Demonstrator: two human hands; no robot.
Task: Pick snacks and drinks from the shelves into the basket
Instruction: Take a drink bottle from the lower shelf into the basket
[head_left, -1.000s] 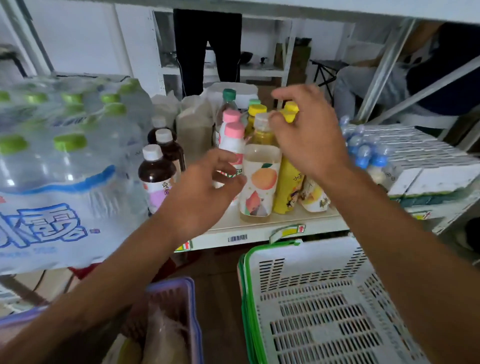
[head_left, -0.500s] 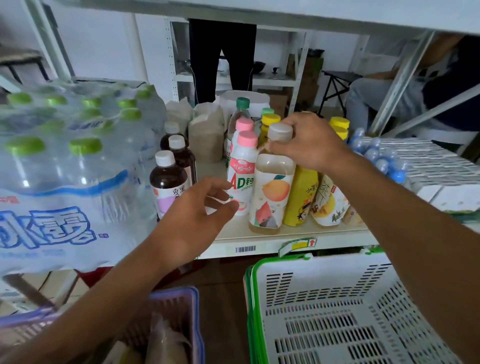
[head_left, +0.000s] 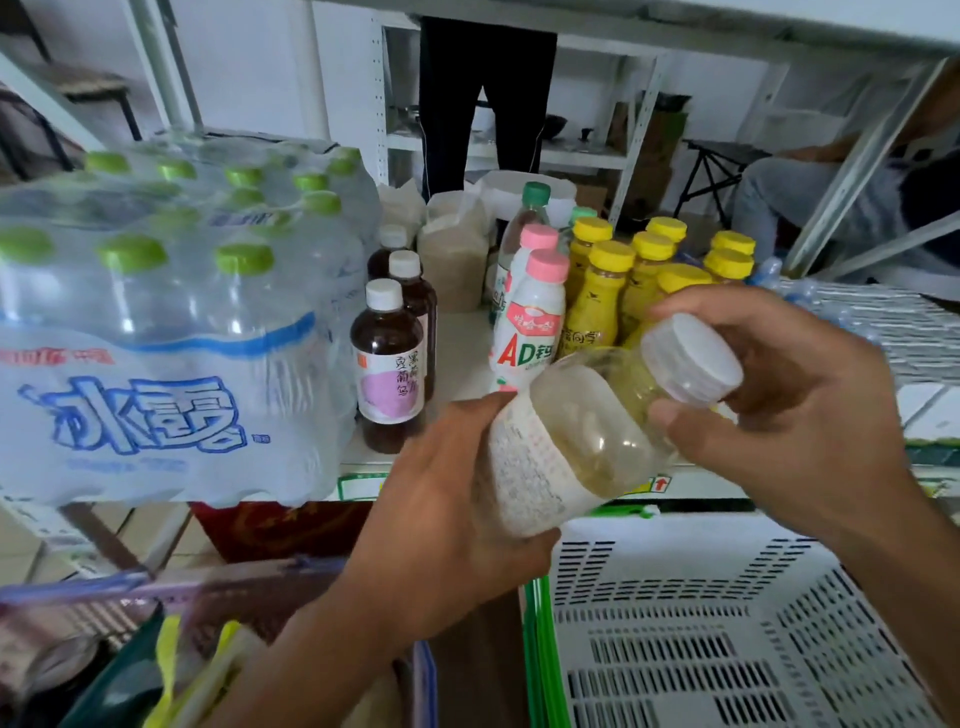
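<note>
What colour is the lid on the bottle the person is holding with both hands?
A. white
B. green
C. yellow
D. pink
A. The tilted bottle held between the left hand and right hand over the white basket has a white cap.

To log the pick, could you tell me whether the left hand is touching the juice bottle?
Touching: the head view shows the left hand curled round the juice bottle.
</note>
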